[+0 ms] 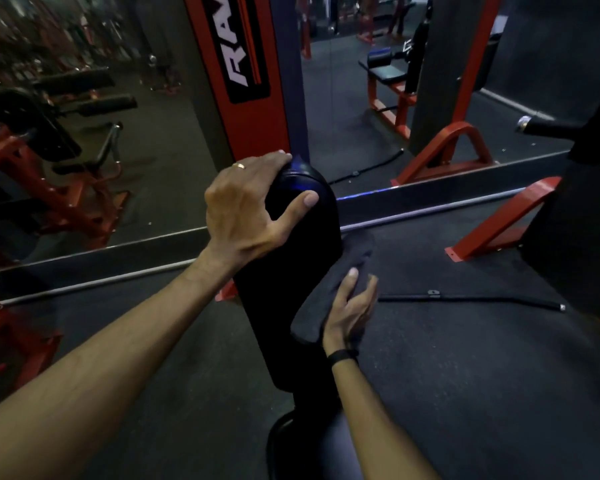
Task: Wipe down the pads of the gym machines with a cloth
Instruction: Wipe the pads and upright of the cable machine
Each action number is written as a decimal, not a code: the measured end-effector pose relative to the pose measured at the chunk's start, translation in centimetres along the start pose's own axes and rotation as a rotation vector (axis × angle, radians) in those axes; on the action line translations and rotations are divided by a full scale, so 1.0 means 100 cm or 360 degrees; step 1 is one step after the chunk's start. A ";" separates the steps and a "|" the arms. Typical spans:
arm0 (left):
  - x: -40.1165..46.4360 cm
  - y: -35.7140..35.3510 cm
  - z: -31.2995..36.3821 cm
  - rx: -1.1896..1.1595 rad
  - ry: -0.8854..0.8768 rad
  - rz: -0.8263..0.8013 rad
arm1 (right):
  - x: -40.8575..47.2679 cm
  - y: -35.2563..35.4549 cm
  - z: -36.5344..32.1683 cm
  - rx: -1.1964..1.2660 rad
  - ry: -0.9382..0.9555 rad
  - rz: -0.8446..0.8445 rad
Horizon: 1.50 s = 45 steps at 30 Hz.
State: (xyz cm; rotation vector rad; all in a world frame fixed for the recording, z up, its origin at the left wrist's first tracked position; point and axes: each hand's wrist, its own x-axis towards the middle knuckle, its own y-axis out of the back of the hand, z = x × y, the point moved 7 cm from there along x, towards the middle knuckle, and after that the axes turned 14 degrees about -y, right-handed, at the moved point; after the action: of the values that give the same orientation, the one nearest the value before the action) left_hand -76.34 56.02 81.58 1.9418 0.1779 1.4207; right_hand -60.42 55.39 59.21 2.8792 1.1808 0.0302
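Black vinyl pad (pixel 291 289) upright at centre, gripped at its top by left hand (pixel 246 209), fingers curled over. At 4 o'clock, right hand (pixel 349 311) presses dark cloth (pixel 329 292) to pad's side, fingers straight. Best wiped in long overlapping strokes, top braced firmly.

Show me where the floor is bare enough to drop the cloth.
Bare floor lies right of the pad, nearer you than the black strap. Left of the pad, under the left forearm, is bare too. Red frame feet crowd the far right.
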 end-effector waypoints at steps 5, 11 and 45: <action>-0.011 0.006 -0.030 -0.1038 0.0536 0.0550 | 0.010 -0.020 -0.105 0.0067 0.0244 -0.0032; -0.016 0.002 -0.045 -0.1541 0.0804 0.0850 | -0.003 -0.046 -0.199 -0.0365 0.0828 -0.0087; -0.322 -0.082 -0.069 -0.1675 0.2195 0.0684 | -0.167 -0.073 0.055 -0.2053 0.2686 -0.1145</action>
State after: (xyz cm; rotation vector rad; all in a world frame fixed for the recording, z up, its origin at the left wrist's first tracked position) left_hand -92.50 49.24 52.46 -0.0264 -0.3399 2.2401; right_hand -77.28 48.74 53.32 0.7649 1.2018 2.2638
